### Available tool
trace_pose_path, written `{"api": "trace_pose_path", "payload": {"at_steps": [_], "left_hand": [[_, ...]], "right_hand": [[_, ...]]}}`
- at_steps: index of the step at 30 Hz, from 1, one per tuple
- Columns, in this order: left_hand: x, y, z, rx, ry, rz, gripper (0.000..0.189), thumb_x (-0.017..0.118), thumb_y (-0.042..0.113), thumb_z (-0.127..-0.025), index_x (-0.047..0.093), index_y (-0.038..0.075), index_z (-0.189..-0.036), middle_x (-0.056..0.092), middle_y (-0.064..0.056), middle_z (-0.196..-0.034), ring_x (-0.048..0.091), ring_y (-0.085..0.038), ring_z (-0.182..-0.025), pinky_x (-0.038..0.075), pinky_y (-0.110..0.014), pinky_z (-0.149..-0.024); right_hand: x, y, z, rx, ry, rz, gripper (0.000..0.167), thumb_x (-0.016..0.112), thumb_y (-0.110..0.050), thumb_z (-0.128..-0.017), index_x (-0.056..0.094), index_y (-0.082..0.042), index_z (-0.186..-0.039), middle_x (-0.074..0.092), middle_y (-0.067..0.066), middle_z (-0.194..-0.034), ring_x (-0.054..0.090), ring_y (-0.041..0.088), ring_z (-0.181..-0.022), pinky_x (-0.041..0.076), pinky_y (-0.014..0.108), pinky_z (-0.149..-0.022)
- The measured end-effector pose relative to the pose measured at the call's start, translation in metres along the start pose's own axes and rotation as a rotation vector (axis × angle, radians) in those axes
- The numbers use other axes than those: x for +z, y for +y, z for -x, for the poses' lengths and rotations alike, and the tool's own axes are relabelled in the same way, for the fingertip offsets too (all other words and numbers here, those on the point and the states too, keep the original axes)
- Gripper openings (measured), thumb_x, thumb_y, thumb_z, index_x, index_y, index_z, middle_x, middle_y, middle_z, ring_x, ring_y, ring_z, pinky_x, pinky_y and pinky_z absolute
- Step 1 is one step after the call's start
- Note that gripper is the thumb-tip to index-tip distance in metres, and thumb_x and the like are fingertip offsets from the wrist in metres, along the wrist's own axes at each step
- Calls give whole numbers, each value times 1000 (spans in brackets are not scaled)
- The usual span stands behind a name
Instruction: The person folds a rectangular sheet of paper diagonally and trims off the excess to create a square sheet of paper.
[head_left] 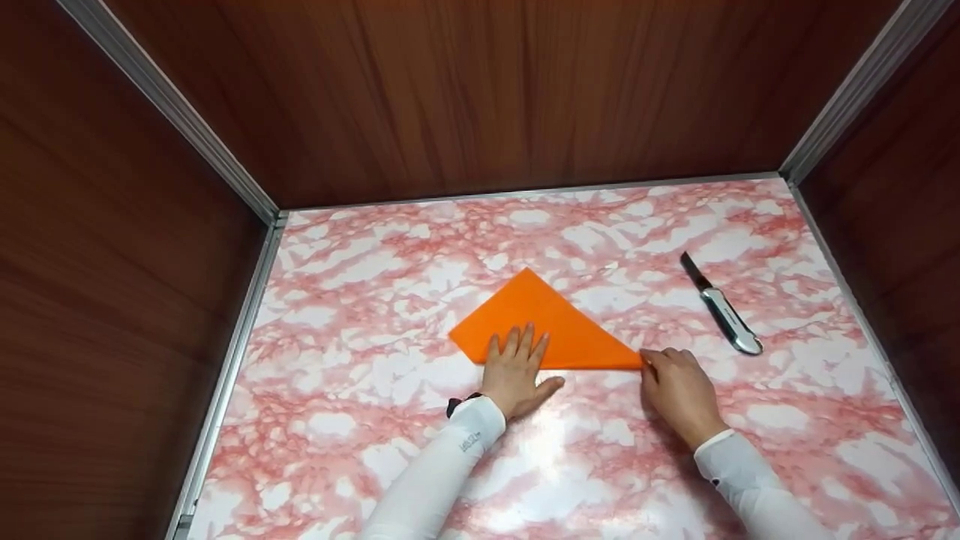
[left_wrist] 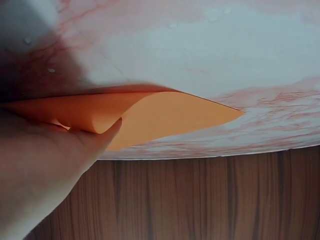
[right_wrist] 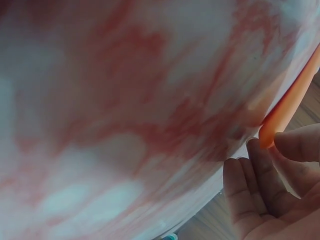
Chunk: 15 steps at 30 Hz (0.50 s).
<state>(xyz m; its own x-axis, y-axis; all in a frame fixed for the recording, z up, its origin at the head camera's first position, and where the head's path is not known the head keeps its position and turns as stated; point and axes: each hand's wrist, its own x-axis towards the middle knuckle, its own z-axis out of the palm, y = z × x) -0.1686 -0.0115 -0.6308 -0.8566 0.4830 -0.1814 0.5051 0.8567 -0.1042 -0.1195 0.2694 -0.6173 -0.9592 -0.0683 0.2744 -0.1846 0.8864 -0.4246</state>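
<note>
An orange sheet of paper [head_left: 562, 322], folded into a rough triangle, lies on the table with its point toward the back. My left hand [head_left: 514, 379] rests flat on its lower left part, fingers spread and thumb off to the right. In the left wrist view the folded paper [left_wrist: 175, 115] bulges slightly between its layers beside the left thumb. The right hand [head_left: 681, 394] pinches the right-hand corner of the paper. From the right wrist, thumb and index finger meet at the rounded folded end of the orange paper [right_wrist: 285, 115], other fingers curving below it.
A utility knife [head_left: 724, 311] with its dark blade out lies to the right, blade pointing to the back. The red-and-white marbled table [head_left: 360, 337] is bordered by brown wood-grain panels [head_left: 480, 97] at the back and both sides, with metal edging [head_left: 232, 360].
</note>
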Motion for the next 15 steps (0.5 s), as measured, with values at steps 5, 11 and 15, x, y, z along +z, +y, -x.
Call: {"api": "trace_pose_path", "payload": {"at_steps": [5,11,15], "left_hand": [[2,1,-2,-3,-14,-6,91,8,81,-86,1,25,-158,2,-7,-163,5,-29,-147,9,-59,-112],[1,2,-1,-20,-19,-2,93,9,82,-85,1,24,-158,2,-7,-162,4,-29,-147,8,-60,-112],[0,3,0,-27,-21,-37,94,9,83,-85,2,24,-158,2,-7,-162,5,-28,-147,9,-59,-112]], "right_hand": [[-6,-9,-6,-27,89,30,48,69,-19,-87,59,-4,-131,56,19,-121,46,41,-112,38,56,-92],[1,-46,-15,-228,34,74,46,65,-25,-88,60,-7,-130,53,17,-132,34,42,-132,22,57,-109],[20,-71,-17,-377,-128,107,44,58,-35,-95,62,-8,-130,56,14,-131,36,39,-133,22,54,-111]]}}
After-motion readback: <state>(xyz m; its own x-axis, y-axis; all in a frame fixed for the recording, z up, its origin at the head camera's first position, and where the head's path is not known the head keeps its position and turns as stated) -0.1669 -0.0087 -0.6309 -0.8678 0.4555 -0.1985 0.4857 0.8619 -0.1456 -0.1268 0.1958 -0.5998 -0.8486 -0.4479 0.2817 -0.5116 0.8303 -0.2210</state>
